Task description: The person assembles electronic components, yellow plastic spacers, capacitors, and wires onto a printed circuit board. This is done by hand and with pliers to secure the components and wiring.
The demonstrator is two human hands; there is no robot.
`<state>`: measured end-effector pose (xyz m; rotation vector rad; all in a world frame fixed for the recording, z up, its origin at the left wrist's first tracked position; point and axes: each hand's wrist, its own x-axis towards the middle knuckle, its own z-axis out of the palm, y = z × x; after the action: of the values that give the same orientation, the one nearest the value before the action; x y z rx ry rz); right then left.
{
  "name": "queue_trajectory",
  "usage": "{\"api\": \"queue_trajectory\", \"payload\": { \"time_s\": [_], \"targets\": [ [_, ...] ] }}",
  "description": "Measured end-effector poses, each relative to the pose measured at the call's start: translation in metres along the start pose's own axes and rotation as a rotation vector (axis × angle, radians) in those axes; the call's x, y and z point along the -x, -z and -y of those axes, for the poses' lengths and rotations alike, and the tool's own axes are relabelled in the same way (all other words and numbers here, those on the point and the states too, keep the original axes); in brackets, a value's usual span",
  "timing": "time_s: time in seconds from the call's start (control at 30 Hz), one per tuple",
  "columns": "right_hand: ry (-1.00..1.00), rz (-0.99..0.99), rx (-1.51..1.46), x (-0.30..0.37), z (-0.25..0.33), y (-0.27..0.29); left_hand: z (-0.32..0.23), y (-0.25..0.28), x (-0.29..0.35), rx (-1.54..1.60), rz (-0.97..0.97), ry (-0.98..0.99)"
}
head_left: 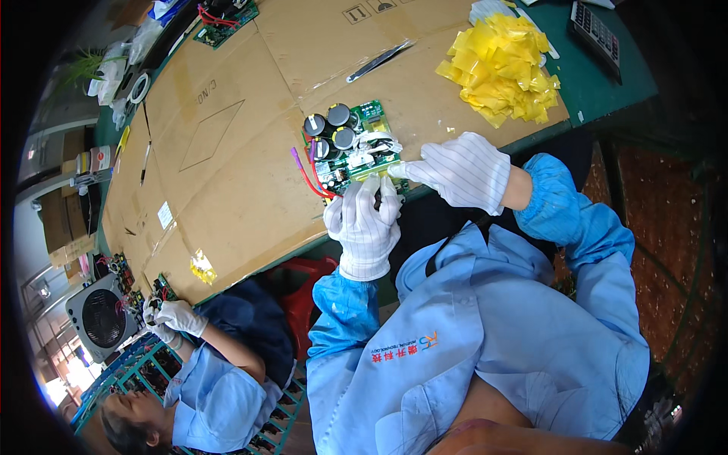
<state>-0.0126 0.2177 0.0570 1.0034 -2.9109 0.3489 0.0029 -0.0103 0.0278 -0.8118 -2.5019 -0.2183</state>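
Observation:
A green circuit board (371,112) lies on the cardboard near the table's front edge. It carries several black round capacitors (339,115), white wires (377,142) and red and purple leads (307,173) on its left side. My left hand (365,231), in a white striped glove, grips the board's near edge with bent fingers. From the right, my gloved right hand (466,173) reaches to the same edge. Its thumb and forefinger are closed on yellow tape (387,170) along the near edge; the fingers partly hide the tape.
A heap of yellow tape pieces (500,72) lies at the far right, with a calculator (597,34) beyond it. Black tweezers (379,62) rest behind the board. Another board (220,26) is at the far left. At lower left a gloved co-worker (220,394) sits near a fan (104,317).

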Motion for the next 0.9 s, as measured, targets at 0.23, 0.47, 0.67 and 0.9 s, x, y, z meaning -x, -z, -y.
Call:
{"api": "queue_trajectory", "payload": {
  "time_s": [0.23, 0.47, 0.67, 0.9],
  "targets": [
    [0.056, -0.218, 0.043, -0.019, 0.01, 0.021, 0.001, -0.012, 0.011, -0.029, -0.08, -0.048],
    [-0.294, -0.524, -0.271, 0.014, -0.003, 0.098, 0.002, -0.005, -0.002, -0.004, -0.154, -0.118],
    [-0.704, -0.31, 0.217, 0.072, -0.043, 0.067, 0.011, 0.036, -0.039, 0.207, -0.281, -0.033],
    [-0.363, -0.141, -0.361, 0.019, 0.017, 0.044, 0.045, 0.037, -0.101, 0.193, 0.191, -0.018]
  ]
}}
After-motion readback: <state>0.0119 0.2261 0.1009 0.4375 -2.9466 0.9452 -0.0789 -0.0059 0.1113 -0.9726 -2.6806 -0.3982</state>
